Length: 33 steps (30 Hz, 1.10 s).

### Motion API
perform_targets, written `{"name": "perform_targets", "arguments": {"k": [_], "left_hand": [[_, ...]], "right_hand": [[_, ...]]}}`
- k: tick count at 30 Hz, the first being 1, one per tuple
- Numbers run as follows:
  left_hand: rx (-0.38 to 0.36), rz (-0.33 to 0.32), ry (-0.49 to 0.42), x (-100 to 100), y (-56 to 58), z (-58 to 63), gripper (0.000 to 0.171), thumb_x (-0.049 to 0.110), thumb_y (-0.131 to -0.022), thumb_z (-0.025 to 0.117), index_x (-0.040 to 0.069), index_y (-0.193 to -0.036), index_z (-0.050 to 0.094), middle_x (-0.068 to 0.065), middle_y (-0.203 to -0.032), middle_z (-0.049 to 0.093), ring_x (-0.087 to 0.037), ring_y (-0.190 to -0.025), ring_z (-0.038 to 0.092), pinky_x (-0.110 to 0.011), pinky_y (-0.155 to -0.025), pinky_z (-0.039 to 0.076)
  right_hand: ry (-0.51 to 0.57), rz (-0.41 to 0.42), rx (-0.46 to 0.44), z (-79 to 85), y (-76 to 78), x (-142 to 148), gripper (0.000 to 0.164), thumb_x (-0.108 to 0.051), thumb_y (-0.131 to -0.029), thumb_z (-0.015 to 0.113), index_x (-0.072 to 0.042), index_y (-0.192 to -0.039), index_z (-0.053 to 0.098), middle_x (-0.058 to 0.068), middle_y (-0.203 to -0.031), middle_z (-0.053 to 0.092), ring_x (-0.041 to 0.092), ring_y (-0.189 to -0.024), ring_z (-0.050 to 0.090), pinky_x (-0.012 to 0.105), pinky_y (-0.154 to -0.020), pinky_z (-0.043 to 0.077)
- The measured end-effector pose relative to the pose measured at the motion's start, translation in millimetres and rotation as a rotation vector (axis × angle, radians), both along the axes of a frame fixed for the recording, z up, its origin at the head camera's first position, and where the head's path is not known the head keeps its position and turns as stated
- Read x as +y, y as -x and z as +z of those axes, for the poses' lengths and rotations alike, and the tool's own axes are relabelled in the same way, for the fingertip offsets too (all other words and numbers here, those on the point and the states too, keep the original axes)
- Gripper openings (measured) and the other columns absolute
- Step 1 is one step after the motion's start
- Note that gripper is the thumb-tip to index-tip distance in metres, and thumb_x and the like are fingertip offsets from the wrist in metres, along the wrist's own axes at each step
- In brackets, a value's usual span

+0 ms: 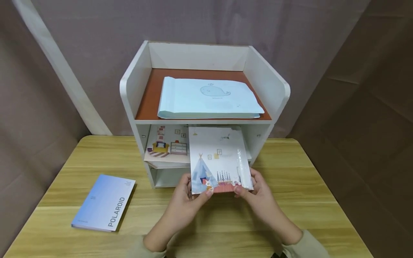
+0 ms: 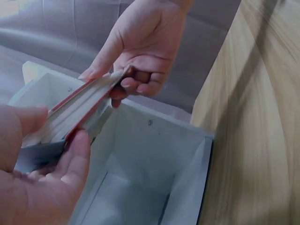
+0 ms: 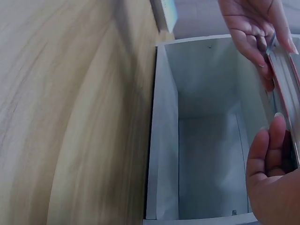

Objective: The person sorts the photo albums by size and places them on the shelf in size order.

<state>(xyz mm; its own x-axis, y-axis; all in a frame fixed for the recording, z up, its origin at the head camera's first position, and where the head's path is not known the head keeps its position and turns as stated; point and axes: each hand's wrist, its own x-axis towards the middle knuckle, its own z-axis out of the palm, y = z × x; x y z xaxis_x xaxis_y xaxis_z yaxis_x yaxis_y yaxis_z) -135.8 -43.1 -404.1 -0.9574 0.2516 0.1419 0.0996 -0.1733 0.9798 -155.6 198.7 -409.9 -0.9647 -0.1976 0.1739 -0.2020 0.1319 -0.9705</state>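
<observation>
Both hands hold a white-covered album (image 1: pixel 216 154) with a tent and furniture drawn on it, in front of the shelf's middle opening. My left hand (image 1: pixel 182 200) grips its near left corner, thumb on the cover and fingers below. At the near right corner, my right hand (image 1: pixel 259 195) pinches it the same way. The left wrist view shows the album's thick page block (image 2: pixel 77 105) between red-edged covers. Behind it, on the middle shelf, lies another illustrated album (image 1: pixel 167 143), partly hidden by the held one.
A small white shelf unit (image 1: pixel 130 96) stands on the wooden table (image 1: pixel 300 200). On its brown top lies a pale blue whale-printed album (image 1: pixel 187 96). A blue book marked POLAROID (image 1: pixel 103 204) lies on the table at left. Grey curtains (image 1: pixel 200 21) hang behind.
</observation>
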Motion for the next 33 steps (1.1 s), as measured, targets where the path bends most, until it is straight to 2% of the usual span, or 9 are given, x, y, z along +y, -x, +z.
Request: {"name": "perform_targets", "arguments": {"k": [4, 10, 16, 21, 23, 26, 30, 33], "left_hand": [[0.005, 0.039, 0.002, 7.5, 1.6, 1.8, 0.052, 0.016, -0.089, 0.071, -0.003, -0.125, 0.038, -0.016, -0.119, 0.061, -0.025, -0.103, 0.063, -0.032, -0.087, 0.054], [-0.01, 0.047, 0.018, 14.0, 5.9, 3.5, 0.052, 0.022, -0.092, 0.068, -0.005, -0.126, 0.04, -0.019, -0.116, 0.061, -0.028, -0.102, 0.064, -0.03, -0.087, 0.053], [-0.035, 0.084, -0.014, 17.0, 12.3, 5.1, 0.051, 0.022, -0.093, 0.067, -0.007, -0.126, 0.041, -0.021, -0.112, 0.062, -0.029, -0.098, 0.066, -0.032, -0.085, 0.054], [-0.031, 0.094, -0.041, 20.3, 17.1, 4.5, 0.048, 0.026, -0.093, 0.066, -0.007, -0.123, 0.048, -0.021, -0.109, 0.064, -0.035, -0.096, 0.066, -0.036, -0.081, 0.056], [-0.021, 0.101, -0.031, 21.2, 18.7, 3.8, 0.046, 0.027, -0.094, 0.065, -0.008, -0.121, 0.051, -0.021, -0.106, 0.065, -0.036, -0.095, 0.066, -0.036, -0.081, 0.057], [-0.003, 0.117, 0.002, 22.0, 20.7, 2.7, 0.045, 0.029, -0.094, 0.064, -0.007, -0.119, 0.054, -0.019, -0.103, 0.067, -0.031, -0.092, 0.068, -0.035, -0.08, 0.057], [0.029, 0.145, 0.056, 22.9, 22.2, 0.3, 0.045, 0.033, -0.094, 0.064, -0.004, -0.118, 0.056, -0.016, -0.101, 0.068, -0.024, -0.088, 0.069, -0.034, -0.079, 0.057], [0.049, 0.166, 0.082, 23.9, 21.7, -2.3, 0.043, 0.031, -0.093, 0.066, -0.003, -0.118, 0.057, -0.014, -0.101, 0.069, -0.023, -0.089, 0.069, -0.031, -0.079, 0.057]], "right_hand": [[0.024, -0.014, -0.025, 3.1, 1.9, 3.3, 0.064, -0.002, -0.091, 0.065, 0.005, -0.142, 0.028, 0.021, -0.114, 0.06, 0.031, -0.081, 0.064, 0.033, -0.074, 0.057], [0.041, -0.066, -0.082, 8.4, 5.8, 5.5, 0.059, -0.007, -0.091, 0.067, 0.005, -0.138, 0.033, 0.018, -0.111, 0.062, 0.026, -0.082, 0.065, 0.033, -0.077, 0.056], [0.049, -0.075, -0.121, 11.8, 11.9, 2.6, 0.055, -0.013, -0.093, 0.066, 0.004, -0.136, 0.035, 0.018, -0.11, 0.061, 0.027, -0.084, 0.063, 0.035, -0.08, 0.056], [0.099, -0.086, -0.13, 10.6, 13.6, 1.6, 0.048, -0.013, -0.095, 0.062, 0.005, -0.132, 0.037, 0.013, -0.102, 0.061, 0.018, -0.078, 0.062, 0.031, -0.079, 0.055], [0.123, -0.084, -0.128, 9.3, 13.3, 1.3, 0.047, -0.012, -0.096, 0.062, 0.005, -0.132, 0.037, 0.01, -0.1, 0.061, 0.016, -0.076, 0.062, 0.029, -0.078, 0.055], [0.132, -0.088, -0.12, 6.8, 12.3, 1.4, 0.048, -0.01, -0.095, 0.062, 0.003, -0.134, 0.037, 0.008, -0.1, 0.061, 0.016, -0.075, 0.062, 0.028, -0.077, 0.055], [0.112, -0.106, -0.104, 3.8, 11.8, 1.5, 0.05, -0.009, -0.093, 0.065, 0.0, -0.135, 0.037, 0.01, -0.104, 0.06, 0.018, -0.076, 0.062, 0.03, -0.077, 0.055], [0.105, -0.115, -0.092, 2.2, 12.6, 1.0, 0.051, -0.009, -0.093, 0.066, 0.0, -0.135, 0.038, 0.013, -0.108, 0.058, 0.019, -0.078, 0.061, 0.031, -0.076, 0.056]]}}
